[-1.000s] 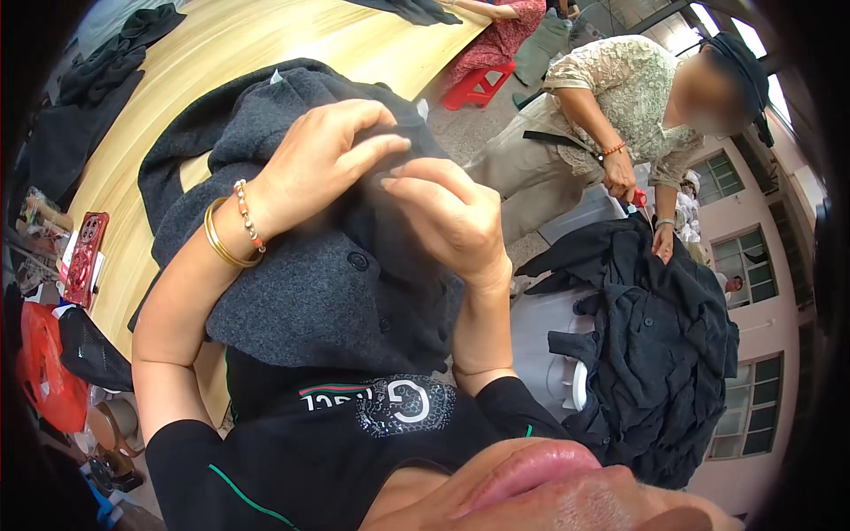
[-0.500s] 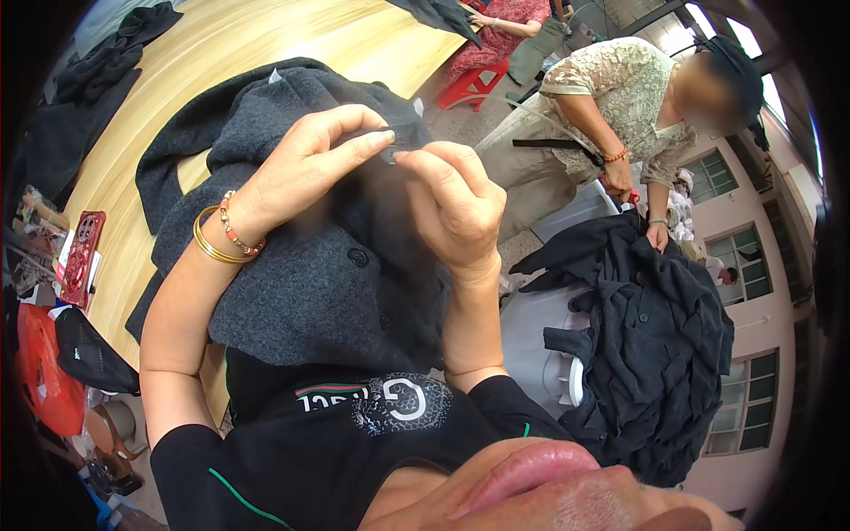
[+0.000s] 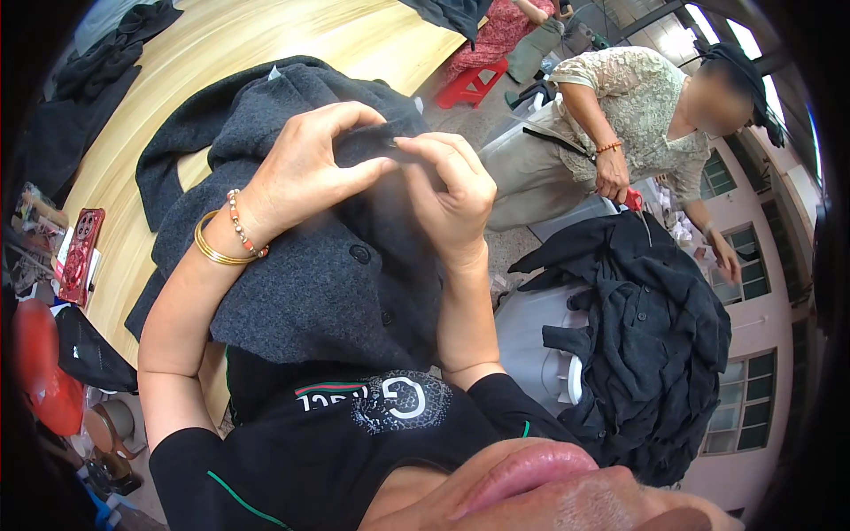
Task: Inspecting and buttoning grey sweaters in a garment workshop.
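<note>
A dark grey wool coat (image 3: 292, 305) with round dark buttons (image 3: 359, 254) lies bunched on the table and over its near edge, against my front. My left hand (image 3: 305, 168), with bracelets at the wrist, is over the coat; its thumb and forefinger are apart, with grey cloth showing behind the gap. Its other fingers are mostly hidden. Just to the right, my right hand (image 3: 450, 190) is closed in a pinch, thumb and forefinger together. A tiny thing shows at those fingertips, too small to name.
The pale wooden table (image 3: 239, 49) stretches away, with dark cloth (image 3: 102, 75) at far left. A red phone (image 3: 80, 252) and a black bag (image 3: 93, 354) are at left. On the right, a co-worker (image 3: 611, 133) holds red-handled snips (image 3: 634, 199) over piled dark coats (image 3: 620, 345).
My left thumb and forefinger have spread apart. My right hand has shifted slightly left, away from the left thumb tip. The co-worker's far hand has swung off the coats to the right.
</note>
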Action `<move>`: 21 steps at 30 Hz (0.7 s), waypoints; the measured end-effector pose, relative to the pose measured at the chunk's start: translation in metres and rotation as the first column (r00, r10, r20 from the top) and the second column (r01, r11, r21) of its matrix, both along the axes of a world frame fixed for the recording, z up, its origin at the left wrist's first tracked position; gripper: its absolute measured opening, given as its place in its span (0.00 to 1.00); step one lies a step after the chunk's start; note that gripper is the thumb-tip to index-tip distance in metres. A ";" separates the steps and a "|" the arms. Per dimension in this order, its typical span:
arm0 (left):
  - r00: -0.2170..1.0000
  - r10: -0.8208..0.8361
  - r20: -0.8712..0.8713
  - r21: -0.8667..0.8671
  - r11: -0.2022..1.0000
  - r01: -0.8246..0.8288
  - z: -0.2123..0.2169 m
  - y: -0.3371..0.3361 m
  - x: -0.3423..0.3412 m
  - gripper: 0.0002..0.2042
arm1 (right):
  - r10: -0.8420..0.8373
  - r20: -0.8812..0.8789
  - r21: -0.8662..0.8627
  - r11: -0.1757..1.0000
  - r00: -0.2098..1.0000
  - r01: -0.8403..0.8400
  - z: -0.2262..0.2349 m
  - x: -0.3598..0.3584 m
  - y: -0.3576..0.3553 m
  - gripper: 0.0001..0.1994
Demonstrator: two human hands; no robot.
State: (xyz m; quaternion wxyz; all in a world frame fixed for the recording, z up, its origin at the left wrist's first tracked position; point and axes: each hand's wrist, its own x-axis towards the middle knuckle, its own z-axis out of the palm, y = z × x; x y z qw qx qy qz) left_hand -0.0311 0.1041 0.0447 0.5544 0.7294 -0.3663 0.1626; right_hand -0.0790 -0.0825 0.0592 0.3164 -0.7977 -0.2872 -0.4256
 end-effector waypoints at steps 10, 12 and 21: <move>0.997 -0.009 -0.079 0.033 0.999 0.012 0.006 0.000 -0.006 0.13 | 0.059 -0.111 0.082 0.995 0.992 -0.051 -0.010 -0.003 -0.009 0.11; 0.997 -0.014 -0.081 0.037 0.999 0.017 0.006 0.000 -0.007 0.12 | 0.118 -0.141 0.063 0.992 0.983 -0.110 -0.009 -0.002 -0.014 0.13; 0.995 -0.096 -0.006 0.027 0.995 0.096 0.004 0.001 -0.002 0.10 | 0.535 -0.435 0.200 0.842 0.725 -0.501 0.008 0.029 -0.039 0.23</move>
